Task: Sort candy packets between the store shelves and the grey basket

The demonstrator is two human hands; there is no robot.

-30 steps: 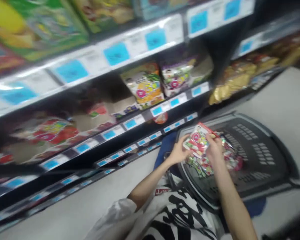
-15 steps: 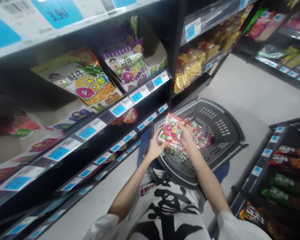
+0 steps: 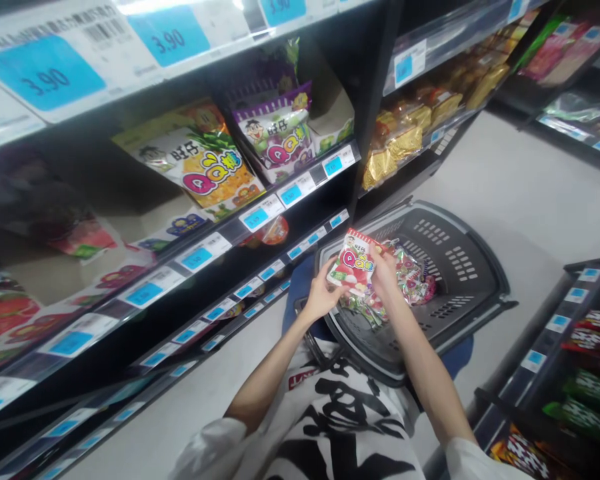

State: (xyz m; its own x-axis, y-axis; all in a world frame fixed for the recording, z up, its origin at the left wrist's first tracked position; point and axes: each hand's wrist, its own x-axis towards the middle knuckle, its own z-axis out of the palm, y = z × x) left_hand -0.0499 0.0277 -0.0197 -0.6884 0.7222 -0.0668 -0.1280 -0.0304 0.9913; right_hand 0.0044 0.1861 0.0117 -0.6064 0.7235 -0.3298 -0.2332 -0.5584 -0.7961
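A red and white bag of gummy candy (image 3: pixel 356 267) is held between both hands, its printed front turned up toward me. My left hand (image 3: pixel 324 293) grips its lower left side, and my right hand (image 3: pixel 384 272) clasps its right edge. Below the bag is a dark grey shopping basket (image 3: pixel 467 293) with slotted walls. Several shiny wrapped candy packets (image 3: pixel 413 280) lie in the basket, partly hidden by my right hand and forearm.
To the left, a shelf holds a yellow pineapple gummy bag (image 3: pixel 205 167) and a purple grape gummy bag (image 3: pixel 277 137) in cartons. Gold-wrapped packs (image 3: pixel 395 143) sit on the shelf beyond. Another rack (image 3: pixel 545 340) with dark snack bags stands at the right.
The view has shifted, so the shelves, basket and hands appear farther right. Both hands keep hold of the gummy candy bag over the basket.
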